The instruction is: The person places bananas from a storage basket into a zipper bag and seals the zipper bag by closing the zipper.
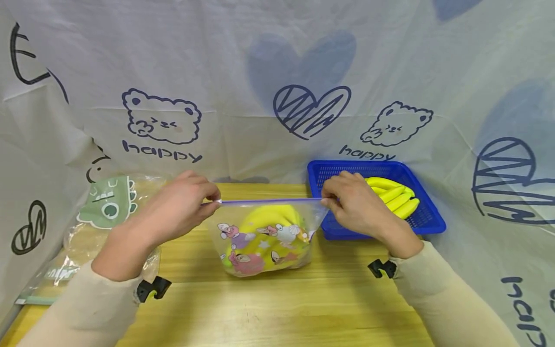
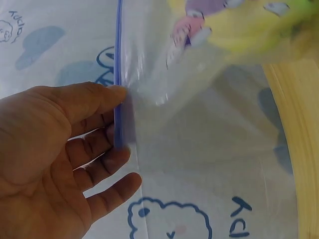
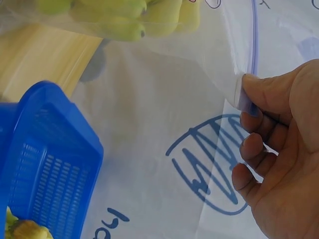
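Observation:
A clear zip bag (image 1: 264,241) printed with pink and purple cartoon figures hangs between both hands, its purple zip edge stretched straight across the top. Inside it lies a bunch of yellow bananas (image 1: 277,217), seen through the plastic. My left hand (image 1: 178,205) pinches the left top corner between thumb and fingers. At the opposite corner, my right hand (image 1: 357,205) pinches the zip edge the same way. In the left wrist view the thumb presses on the purple strip (image 2: 118,74), the other fingers loosely bent. The right wrist view shows the bag's corner between thumb and index finger.
A blue perforated basket (image 1: 427,226) stands at the back right, holding another bunch of bananas (image 1: 396,196). On the left lies a second clear zip bag (image 1: 82,241) with a green dinosaur print. Patterned white cloth (image 1: 238,58) closes off the back and sides of the wooden table (image 1: 269,308).

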### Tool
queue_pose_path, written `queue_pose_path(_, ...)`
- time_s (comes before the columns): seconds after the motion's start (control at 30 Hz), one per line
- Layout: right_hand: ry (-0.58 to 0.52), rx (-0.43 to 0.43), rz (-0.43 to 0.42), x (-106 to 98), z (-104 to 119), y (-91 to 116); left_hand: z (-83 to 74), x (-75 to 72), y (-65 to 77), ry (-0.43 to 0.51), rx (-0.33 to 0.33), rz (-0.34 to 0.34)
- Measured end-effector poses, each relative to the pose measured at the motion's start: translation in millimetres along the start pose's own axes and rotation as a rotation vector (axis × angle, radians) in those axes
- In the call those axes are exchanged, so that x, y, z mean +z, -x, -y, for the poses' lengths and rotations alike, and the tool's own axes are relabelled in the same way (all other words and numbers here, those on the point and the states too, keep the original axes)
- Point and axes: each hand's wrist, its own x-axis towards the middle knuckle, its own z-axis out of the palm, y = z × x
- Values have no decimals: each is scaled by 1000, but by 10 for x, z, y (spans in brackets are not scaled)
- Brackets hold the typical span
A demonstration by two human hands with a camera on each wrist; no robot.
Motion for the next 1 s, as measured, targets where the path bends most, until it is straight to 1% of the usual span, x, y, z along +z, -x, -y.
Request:
queue_pose_path(0.13,-4,19,4,-10,-46,24,69,-46,48,-4,-41,25)
queue_pose_path(0.3,-10,17,-8,-1,-56,12,117,-49,58,-1,-73,25)
queue_pose_path(0.4,-8,39,-22,25,-45,-21,139,3,23,39,-136,17)
queue_pose_path(0.5,7,85,-46,73,-48,-83,155,102,-35,115,-231,-6)
queue_pose_path(0.63,27,153,-73,155,-103,-180,163,312,-126,251,-357,-66)
queue_pose_path(0.73,31,186,-80,223,-150,-260,166,478,-164,349,-427,-110)
queue_pose_path(0.8,36,206,-84,261,-178,-295,147,573,-189,403,-451,-136)
queue_pose_path(0.9,45,228,-90,308,-211,-334,106,699,-233,425,-460,-168)
queue_pose_path(1.0,48,240,-87,346,-235,-376,51,814,-274,403,-451,-145)
